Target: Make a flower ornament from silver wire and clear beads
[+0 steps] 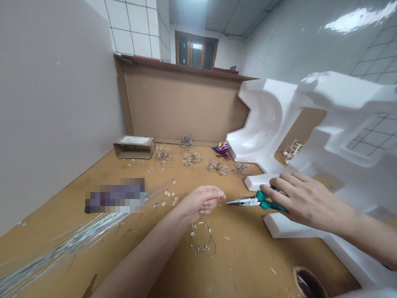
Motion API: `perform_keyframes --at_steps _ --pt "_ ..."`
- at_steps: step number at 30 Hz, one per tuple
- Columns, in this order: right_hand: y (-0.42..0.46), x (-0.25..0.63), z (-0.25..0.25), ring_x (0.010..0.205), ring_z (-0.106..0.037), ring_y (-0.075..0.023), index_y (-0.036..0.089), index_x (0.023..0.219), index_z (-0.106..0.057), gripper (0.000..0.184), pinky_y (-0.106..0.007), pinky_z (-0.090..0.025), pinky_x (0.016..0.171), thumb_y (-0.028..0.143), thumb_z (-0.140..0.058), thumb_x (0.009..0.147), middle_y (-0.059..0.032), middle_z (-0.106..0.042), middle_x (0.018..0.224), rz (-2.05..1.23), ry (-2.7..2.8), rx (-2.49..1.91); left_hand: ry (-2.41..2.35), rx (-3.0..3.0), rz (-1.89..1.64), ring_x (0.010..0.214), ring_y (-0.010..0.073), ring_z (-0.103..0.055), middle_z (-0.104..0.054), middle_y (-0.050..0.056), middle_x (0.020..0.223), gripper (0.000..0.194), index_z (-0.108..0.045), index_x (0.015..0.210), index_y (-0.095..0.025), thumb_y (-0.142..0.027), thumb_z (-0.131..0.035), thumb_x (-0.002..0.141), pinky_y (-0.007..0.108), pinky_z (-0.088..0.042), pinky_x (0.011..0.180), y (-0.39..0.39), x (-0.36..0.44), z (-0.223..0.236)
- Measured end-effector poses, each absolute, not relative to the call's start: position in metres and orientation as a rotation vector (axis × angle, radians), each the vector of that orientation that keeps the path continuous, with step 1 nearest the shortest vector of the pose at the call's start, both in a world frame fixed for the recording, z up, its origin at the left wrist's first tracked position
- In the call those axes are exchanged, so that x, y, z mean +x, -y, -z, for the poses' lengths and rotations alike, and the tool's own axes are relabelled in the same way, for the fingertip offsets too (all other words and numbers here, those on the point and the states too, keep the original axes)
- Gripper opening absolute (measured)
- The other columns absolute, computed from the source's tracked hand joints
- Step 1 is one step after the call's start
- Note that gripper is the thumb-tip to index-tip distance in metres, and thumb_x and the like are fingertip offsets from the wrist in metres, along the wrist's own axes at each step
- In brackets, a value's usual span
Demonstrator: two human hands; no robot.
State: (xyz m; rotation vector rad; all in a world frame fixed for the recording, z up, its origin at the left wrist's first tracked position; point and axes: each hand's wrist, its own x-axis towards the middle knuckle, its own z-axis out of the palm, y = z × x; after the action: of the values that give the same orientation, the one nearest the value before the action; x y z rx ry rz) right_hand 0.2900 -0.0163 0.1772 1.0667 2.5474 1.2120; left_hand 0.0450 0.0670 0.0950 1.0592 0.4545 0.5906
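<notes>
My right hand (302, 198) grips teal-handled needle-nose pliers (252, 201), jaws pointing left toward my left hand. My left hand (201, 201) is pinched shut on a thin wire end, too fine to see well. Below it a wire ring strung with clear beads (201, 238) lies on the brown table (248, 256). Loose clear beads (169, 198) lie just left of that hand.
A bundle of silver wires (62, 248) fans out at lower left. Several finished wire-and-bead flowers (192, 157) sit at the back, by a small cardboard box (134, 147) and a colourful toy (222, 148). White foam packing (325, 136) fills the right. A hole (308, 283) opens near the front edge.
</notes>
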Motion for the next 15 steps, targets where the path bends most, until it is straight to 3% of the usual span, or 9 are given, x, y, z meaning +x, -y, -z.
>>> perform_keyframes --at_steps 12,15 --pt "0.0195 0.2865 -0.1843 0.065 -0.044 -0.0162 0.018 0.103 -0.051 0.027 -0.03 -0.029 0.059 0.008 -0.04 0.08 -0.0039 -0.055 0.074 -1.213 -2.578 1.008 -0.494 1.094 -0.602 0.036 0.0017 -0.012 -0.025 -0.011 0.041 0.017 -0.057 0.07 -0.012 -0.029 -0.061 0.07 0.019 -0.005 0.036 -0.0667 0.047 -0.0934" --pt "0.0208 0.2841 -0.1863 0.065 -0.045 -0.0164 0.018 0.101 -0.051 0.026 -0.029 -0.03 0.058 0.009 -0.039 0.08 -0.0043 -0.054 0.073 -1.069 -2.66 1.04 -0.552 1.169 -0.671 0.037 0.0019 -0.014 -0.027 -0.01 0.043 0.021 -0.057 0.07 -0.013 -0.034 -0.062 0.069 0.019 -0.007 0.037 -0.0654 0.05 -0.0911"
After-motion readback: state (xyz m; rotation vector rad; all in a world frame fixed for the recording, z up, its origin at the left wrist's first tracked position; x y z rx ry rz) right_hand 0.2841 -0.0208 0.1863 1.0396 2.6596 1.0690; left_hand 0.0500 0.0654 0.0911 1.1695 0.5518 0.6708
